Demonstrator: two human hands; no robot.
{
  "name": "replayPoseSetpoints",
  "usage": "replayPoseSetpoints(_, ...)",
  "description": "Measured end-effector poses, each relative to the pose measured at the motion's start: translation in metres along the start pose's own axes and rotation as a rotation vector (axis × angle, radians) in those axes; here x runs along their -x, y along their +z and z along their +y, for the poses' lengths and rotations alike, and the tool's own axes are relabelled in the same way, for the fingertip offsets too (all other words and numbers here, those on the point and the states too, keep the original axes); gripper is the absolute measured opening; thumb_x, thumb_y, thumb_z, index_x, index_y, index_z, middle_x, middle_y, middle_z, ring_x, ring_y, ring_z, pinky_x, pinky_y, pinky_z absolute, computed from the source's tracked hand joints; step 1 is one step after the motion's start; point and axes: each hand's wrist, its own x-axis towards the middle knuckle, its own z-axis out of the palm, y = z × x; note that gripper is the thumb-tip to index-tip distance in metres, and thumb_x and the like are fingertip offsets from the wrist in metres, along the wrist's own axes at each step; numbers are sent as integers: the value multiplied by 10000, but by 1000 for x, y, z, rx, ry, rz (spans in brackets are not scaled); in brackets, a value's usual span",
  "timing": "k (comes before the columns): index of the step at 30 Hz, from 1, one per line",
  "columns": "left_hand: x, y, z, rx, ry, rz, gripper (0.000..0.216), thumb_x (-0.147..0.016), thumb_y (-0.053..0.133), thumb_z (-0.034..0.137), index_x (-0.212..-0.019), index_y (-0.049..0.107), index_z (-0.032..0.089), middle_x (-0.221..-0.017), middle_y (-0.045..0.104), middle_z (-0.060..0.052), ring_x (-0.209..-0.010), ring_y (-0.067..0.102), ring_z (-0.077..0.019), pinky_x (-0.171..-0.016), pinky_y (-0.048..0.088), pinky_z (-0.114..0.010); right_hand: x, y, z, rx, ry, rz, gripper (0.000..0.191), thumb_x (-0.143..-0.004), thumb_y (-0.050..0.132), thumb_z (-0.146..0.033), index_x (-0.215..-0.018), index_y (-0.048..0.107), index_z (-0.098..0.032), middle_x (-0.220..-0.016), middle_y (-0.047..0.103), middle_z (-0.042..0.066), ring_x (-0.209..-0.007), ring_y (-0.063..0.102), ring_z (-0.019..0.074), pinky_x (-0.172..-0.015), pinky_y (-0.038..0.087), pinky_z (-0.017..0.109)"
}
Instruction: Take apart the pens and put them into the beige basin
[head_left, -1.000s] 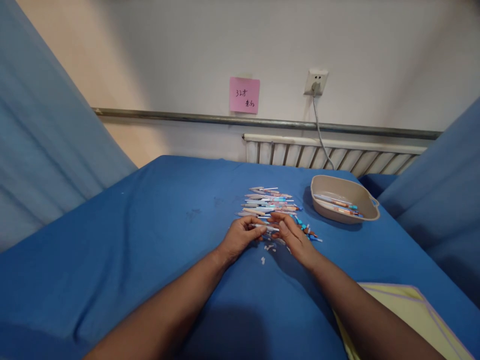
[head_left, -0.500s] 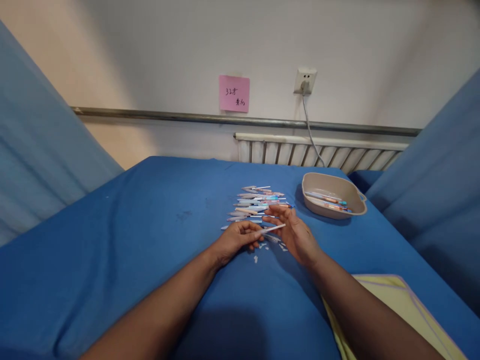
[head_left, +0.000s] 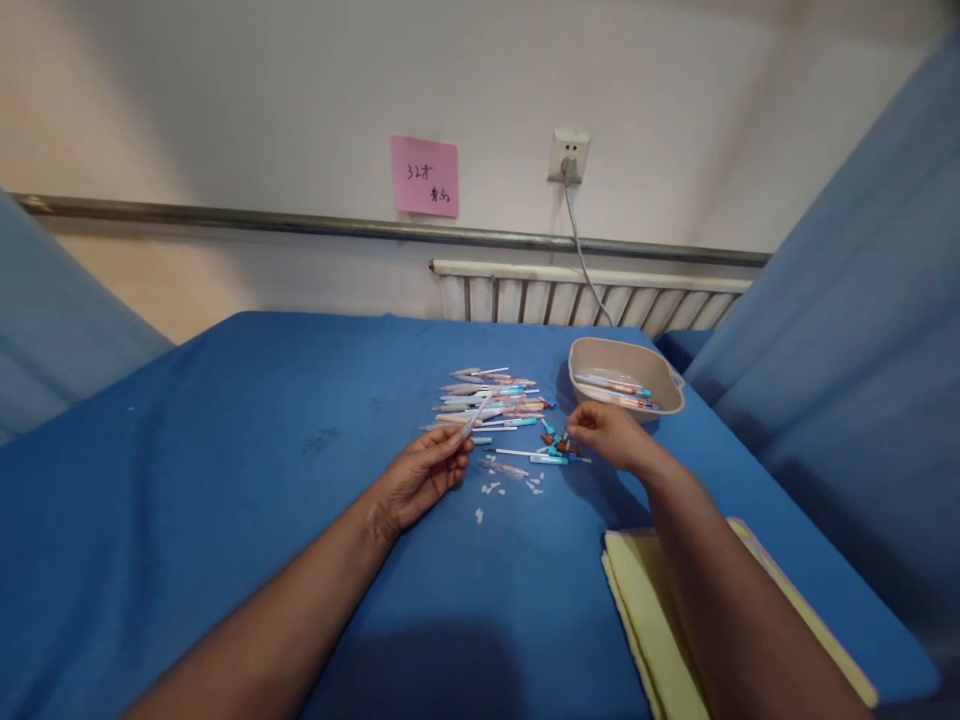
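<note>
Pinching a thin pen tube [head_left: 477, 416], left hand [head_left: 420, 476] closed; right hand [head_left: 611, 436] among loose caps [head_left: 556, 447], grip I can't tell. One nudge could scatter them.

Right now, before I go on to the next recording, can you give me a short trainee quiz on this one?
1. True or false: the beige tray is empty.
2. What does the left hand pinch at its fingertips? A: a thin white tube. B: a pink note. C: a yellow pad.
3. On which side of the pen pile is the right hand?

Key
1. False: a few pens lie in it.
2. A.
3. The right side, between the pile and the tray.
</note>
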Motion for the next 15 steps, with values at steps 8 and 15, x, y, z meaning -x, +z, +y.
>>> replayPoseSetpoints(8, -1, -1, 2, 8, 16, 38, 205, -757, 700, 154, -948, 629, 141, -776, 610, -15, -589, 564, -65, -525, 495, -155, 9, 26, -8, 650, -200, -253, 142, -683, 627, -103, -778, 656, -203, -798, 687, 48, -746, 598, 191, -656, 381, 267)
replayPoseSetpoints(15, -1, -2, 0, -58, 21, 40, 185, -738, 720, 168, -890, 618, 141, -766, 608, -6, -576, 552, -60, -505, 459, -150, 8, 37, -9, 591, -223, -183, 203, -724, 579, -97, -895, 634, -190, -796, 663, 61, -735, 584, 183, -677, 389, 278)
